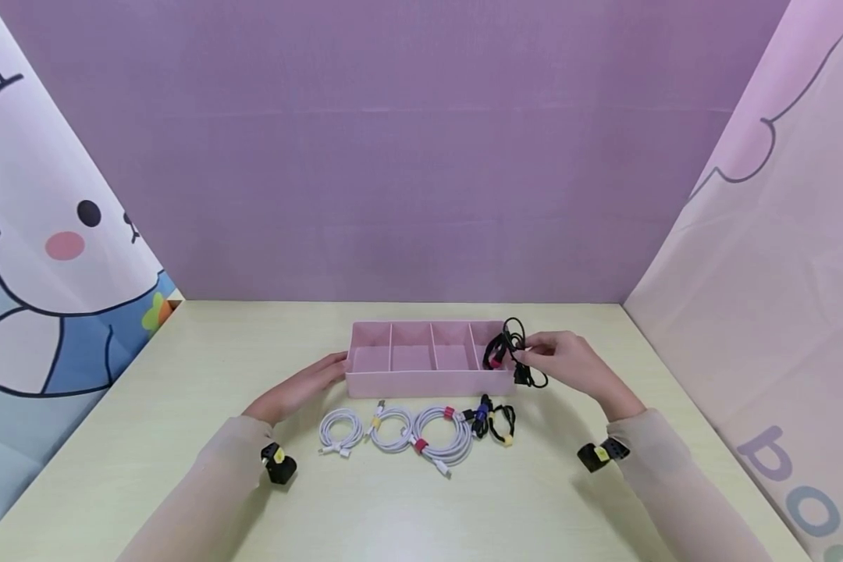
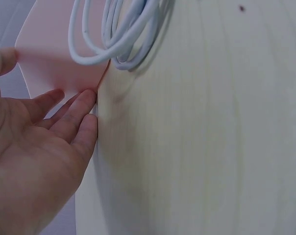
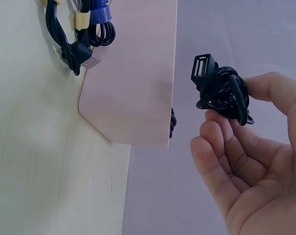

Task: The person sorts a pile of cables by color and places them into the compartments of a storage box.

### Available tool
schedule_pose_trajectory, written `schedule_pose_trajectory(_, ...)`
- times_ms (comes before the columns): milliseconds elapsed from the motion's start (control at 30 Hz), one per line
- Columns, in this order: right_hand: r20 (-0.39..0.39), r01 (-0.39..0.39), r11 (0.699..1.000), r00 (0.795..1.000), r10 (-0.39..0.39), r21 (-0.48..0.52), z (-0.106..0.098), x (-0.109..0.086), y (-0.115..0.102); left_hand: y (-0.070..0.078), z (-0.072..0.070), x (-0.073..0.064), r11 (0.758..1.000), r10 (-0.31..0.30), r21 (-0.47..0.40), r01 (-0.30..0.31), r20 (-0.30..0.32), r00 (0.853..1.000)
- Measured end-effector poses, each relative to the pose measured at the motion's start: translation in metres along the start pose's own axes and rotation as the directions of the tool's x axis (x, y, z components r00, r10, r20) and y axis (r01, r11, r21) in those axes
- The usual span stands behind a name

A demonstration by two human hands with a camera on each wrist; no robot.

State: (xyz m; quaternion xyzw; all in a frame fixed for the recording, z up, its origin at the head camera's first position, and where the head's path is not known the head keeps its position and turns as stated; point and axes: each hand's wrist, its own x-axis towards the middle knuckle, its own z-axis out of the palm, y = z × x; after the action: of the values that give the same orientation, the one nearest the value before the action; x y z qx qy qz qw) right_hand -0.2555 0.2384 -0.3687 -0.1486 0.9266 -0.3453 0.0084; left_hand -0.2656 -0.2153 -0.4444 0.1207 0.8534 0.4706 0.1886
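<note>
My right hand (image 1: 565,363) pinches a coiled black USB cable (image 3: 224,93) between thumb and fingertips, at the right end of a pink divided box (image 1: 428,384). Its USB socket end shows in the right wrist view. More black cable with a red tie (image 1: 495,361) is at the box's rightmost compartment; whether it is part of the held one I cannot tell. At the opposite end, my left hand (image 1: 305,386) rests on the box's side wall, its fingers lightly bent and its thumb by the rim (image 2: 16,53). The other three compartments hold nothing visible.
In front of the box lie white coiled cables (image 1: 340,429), one with a yellow tie (image 1: 393,429) and a larger one with red ties (image 1: 457,445). Beside them are black cables with purple (image 1: 482,416) and yellow ties (image 1: 508,440). A purple backdrop (image 1: 407,195) stands behind.
</note>
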Motion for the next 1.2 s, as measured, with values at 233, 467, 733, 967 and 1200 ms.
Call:
schedule_pose_trajectory(233, -0.015, -0.006, 1.000, 1.000, 0.006, -0.011, 0.001, 0.004, -0.001, 0.000, 0.000, 0.000, 1.000, -0.006, 0.000, 0.006, -0.006, 1.000)
schedule_pose_trajectory(467, -0.029, -0.016, 1.000, 0.999, 0.015, -0.016, 0.002, 0.010, -0.001, 0.000, 0.002, 0.001, 1.000, 0.000, -0.013, -0.001, -0.004, 1.000)
schedule_pose_trajectory(733, -0.040, -0.017, 1.000, 0.999, 0.017, 0.004, 0.005, 0.015, -0.001, -0.001, 0.001, 0.001, 1.000, -0.002, -0.019, 0.002, -0.004, 1.000)
schedule_pose_trajectory(967, -0.046, -0.024, 1.000, 0.999, 0.025, 0.007, 0.006, 0.019, -0.004, 0.000, 0.001, 0.001, 1.000, 0.002, -0.014, -0.002, -0.001, 1.000)
schedule_pose_trajectory(1200, -0.046, -0.009, 1.000, 0.999, 0.010, 0.017, 0.009, 0.026, -0.005, 0.000, 0.001, 0.002, 1.000, 0.011, -0.009, -0.011, 0.008, 1.000)
